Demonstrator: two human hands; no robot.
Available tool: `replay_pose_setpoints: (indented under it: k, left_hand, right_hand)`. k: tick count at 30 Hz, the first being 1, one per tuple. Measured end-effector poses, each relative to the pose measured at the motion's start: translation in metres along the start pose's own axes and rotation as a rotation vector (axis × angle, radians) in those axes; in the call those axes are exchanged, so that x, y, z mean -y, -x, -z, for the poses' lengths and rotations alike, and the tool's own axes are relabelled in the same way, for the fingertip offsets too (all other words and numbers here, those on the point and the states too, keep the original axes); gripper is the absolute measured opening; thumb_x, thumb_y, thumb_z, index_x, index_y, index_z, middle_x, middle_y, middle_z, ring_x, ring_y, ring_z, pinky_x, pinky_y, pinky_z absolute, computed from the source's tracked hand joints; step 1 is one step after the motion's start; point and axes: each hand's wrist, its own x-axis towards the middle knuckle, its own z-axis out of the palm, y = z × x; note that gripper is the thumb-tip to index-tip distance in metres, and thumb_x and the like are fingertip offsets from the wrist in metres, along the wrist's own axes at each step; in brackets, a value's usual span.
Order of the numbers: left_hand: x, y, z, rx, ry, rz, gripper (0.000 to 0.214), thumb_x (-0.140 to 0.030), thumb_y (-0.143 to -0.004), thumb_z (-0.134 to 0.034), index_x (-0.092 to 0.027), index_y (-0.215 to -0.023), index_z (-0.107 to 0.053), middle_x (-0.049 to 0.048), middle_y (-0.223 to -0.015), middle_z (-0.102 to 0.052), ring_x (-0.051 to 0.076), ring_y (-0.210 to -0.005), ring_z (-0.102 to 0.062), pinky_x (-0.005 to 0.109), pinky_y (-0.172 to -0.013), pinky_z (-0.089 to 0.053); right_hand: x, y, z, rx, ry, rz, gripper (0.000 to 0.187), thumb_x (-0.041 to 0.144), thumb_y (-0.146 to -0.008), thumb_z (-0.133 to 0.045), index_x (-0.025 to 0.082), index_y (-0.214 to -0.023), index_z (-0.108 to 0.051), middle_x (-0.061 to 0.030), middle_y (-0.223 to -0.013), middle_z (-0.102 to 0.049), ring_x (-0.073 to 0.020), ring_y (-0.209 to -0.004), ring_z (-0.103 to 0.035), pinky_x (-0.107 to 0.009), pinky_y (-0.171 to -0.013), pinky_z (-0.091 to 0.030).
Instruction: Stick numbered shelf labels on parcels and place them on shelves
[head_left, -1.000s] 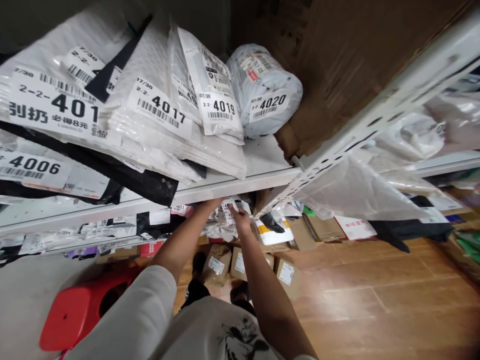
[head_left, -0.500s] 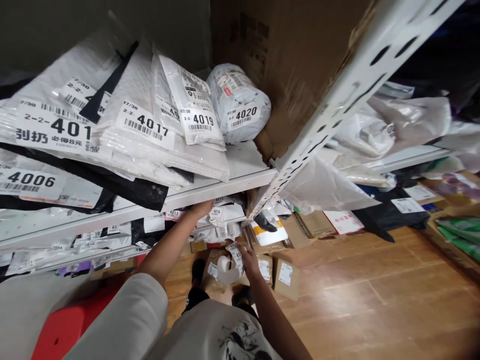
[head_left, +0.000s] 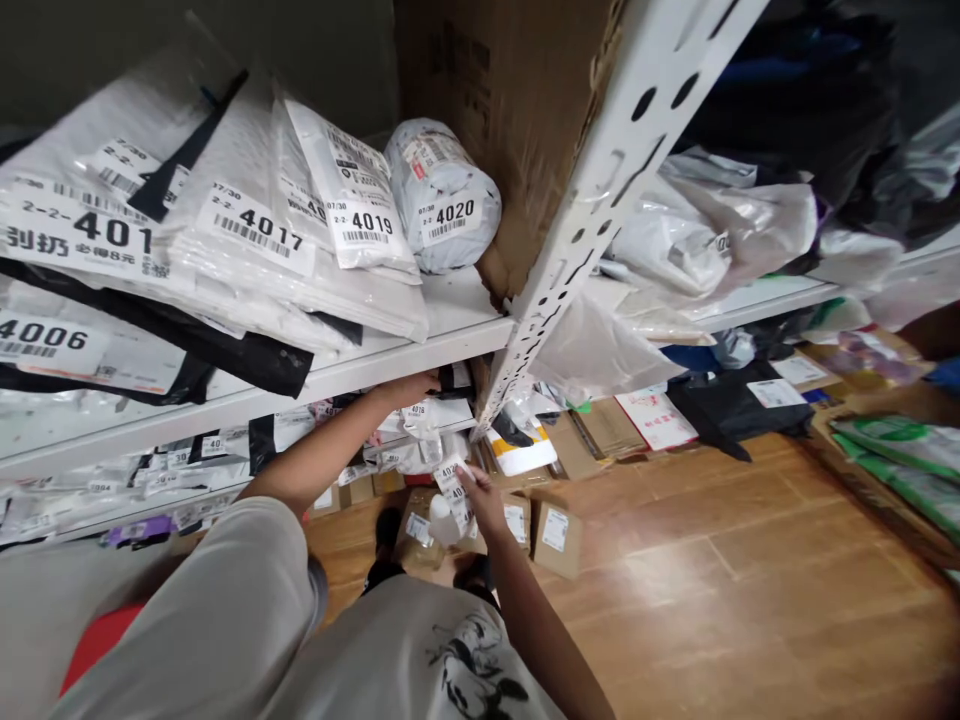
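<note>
My right hand [head_left: 480, 498] is closed on a small white parcel [head_left: 448, 500] with a printed label, held out in front of the lower shelf above the floor. My left hand [head_left: 409, 388] reaches under the white metal shelf [head_left: 457, 345] and rests against the white bagged parcels [head_left: 431, 420] stacked on the lower level; its fingers are mostly hidden by the shelf edge. Above, numbered mail bags lie on the shelf: 4017 [head_left: 255, 235], 4019 [head_left: 360, 215] and a round bundle 4020 [head_left: 446, 200].
A slotted white upright post [head_left: 592, 190] divides two shelf bays. A large cardboard box [head_left: 510, 110] stands behind it. Small cardboard boxes [head_left: 555, 535] sit on the wood floor [head_left: 750, 590]. More bags fill the right bay [head_left: 697, 240]. A red stool [head_left: 94, 650] is at lower left.
My right hand has drawn the small white parcel out of the lower shelf and down toward me. The left hand stays under the shelf edge. My view has shifted right.
</note>
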Motion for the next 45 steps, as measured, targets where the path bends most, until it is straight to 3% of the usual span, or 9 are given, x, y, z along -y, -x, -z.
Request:
replay_pose_setpoints:
  k: [5,7,10,12,17,23,33,39,45]
  left_hand:
    - [0.008,0.014,0.001,0.123,-0.075,-0.077,0.022,-0.014,-0.072,-0.066,-0.024,-0.089,-0.076,0.0052,-0.091,-0.067,0.021,-0.091,-0.059,0.032,-0.085,-0.045]
    - [0.008,0.017,0.001,0.107,-0.079,-0.089,0.021,-0.026,-0.079,-0.064,-0.023,-0.096,-0.075,0.0059,-0.095,-0.067,0.022,-0.093,-0.059,0.032,-0.087,-0.045]
    - [0.008,0.019,0.0,0.01,-0.05,-0.043,0.033,-0.037,-0.092,-0.046,-0.022,-0.109,-0.069,0.0052,-0.097,-0.068,0.02,-0.092,-0.06,0.03,-0.084,-0.046]
    - [0.009,0.019,-0.004,-0.041,-0.079,-0.024,0.035,-0.038,-0.094,-0.041,-0.021,-0.104,-0.07,0.0048,-0.093,-0.069,0.02,-0.091,-0.06,0.03,-0.084,-0.045]
    - [0.019,0.017,-0.024,-0.077,-0.181,-0.034,0.024,-0.033,-0.09,-0.052,-0.019,-0.076,-0.066,0.0055,-0.08,-0.064,0.022,-0.091,-0.054,0.036,-0.091,-0.039]
    - [0.031,0.026,-0.043,-0.141,-0.237,0.018,0.025,-0.027,-0.095,-0.045,-0.019,-0.077,-0.06,0.0055,-0.076,-0.06,0.023,-0.087,-0.052,0.039,-0.09,-0.037]
    - [0.038,0.03,-0.042,-0.195,-0.137,0.031,0.036,-0.039,-0.096,-0.04,-0.021,-0.068,-0.052,0.0027,-0.066,-0.052,0.021,-0.077,-0.051,0.036,-0.084,-0.039]
    - [0.035,0.03,-0.045,-0.25,0.04,0.075,0.046,-0.048,-0.097,-0.032,-0.02,-0.062,-0.046,-0.0003,-0.061,-0.047,0.015,-0.065,-0.046,0.029,-0.068,-0.039]
    - [0.028,0.032,-0.048,-0.261,0.182,0.12,0.039,-0.048,-0.094,-0.038,-0.018,-0.077,-0.056,-0.0016,-0.068,-0.053,0.013,-0.065,-0.047,0.024,-0.062,-0.039]
  right_hand:
    - [0.026,-0.034,-0.023,0.033,-0.093,0.104,0.044,0.061,-0.073,-0.061,0.019,-0.086,-0.064,-0.0047,-0.084,-0.068,-0.0191,-0.078,-0.06,-0.03,-0.072,-0.048]
    - [0.036,-0.052,-0.033,0.027,-0.111,0.141,0.043,0.059,-0.076,-0.058,0.019,-0.09,-0.063,-0.0048,-0.085,-0.067,-0.0185,-0.079,-0.06,-0.03,-0.075,-0.048]
    - [0.044,-0.078,-0.046,0.006,-0.107,0.191,0.044,0.06,-0.078,-0.053,0.018,-0.089,-0.062,-0.005,-0.084,-0.067,-0.0178,-0.078,-0.059,-0.03,-0.075,-0.048]
    - [0.046,-0.091,-0.051,-0.015,-0.086,0.223,0.045,0.061,-0.077,-0.052,0.018,-0.087,-0.061,-0.0052,-0.083,-0.066,-0.0178,-0.079,-0.058,-0.03,-0.075,-0.047]
    - [0.044,-0.11,-0.058,-0.043,-0.009,0.282,0.045,0.06,-0.077,-0.051,0.017,-0.084,-0.061,-0.0046,-0.079,-0.064,-0.017,-0.075,-0.055,-0.029,-0.074,-0.045]
    - [0.041,-0.118,-0.066,-0.023,0.069,0.358,0.038,0.054,-0.081,-0.05,0.018,-0.086,-0.061,-0.0076,-0.087,-0.065,-0.02,-0.083,-0.056,-0.032,-0.082,-0.043]
    - [0.035,-0.122,-0.071,0.003,0.07,0.389,0.036,0.051,-0.083,-0.049,0.018,-0.088,-0.063,-0.0074,-0.089,-0.065,-0.0208,-0.086,-0.056,-0.033,-0.083,-0.043]
    - [0.033,-0.118,-0.068,-0.008,0.025,0.32,0.04,0.057,-0.08,-0.054,0.018,-0.078,-0.062,-0.0028,-0.074,-0.059,-0.0165,-0.072,-0.051,-0.028,-0.07,-0.043]
    - [0.04,-0.11,-0.066,-0.002,-0.058,0.244,0.046,0.063,-0.078,-0.054,0.018,-0.068,-0.053,0.0021,-0.062,-0.049,-0.0116,-0.06,-0.042,-0.025,-0.06,-0.039]
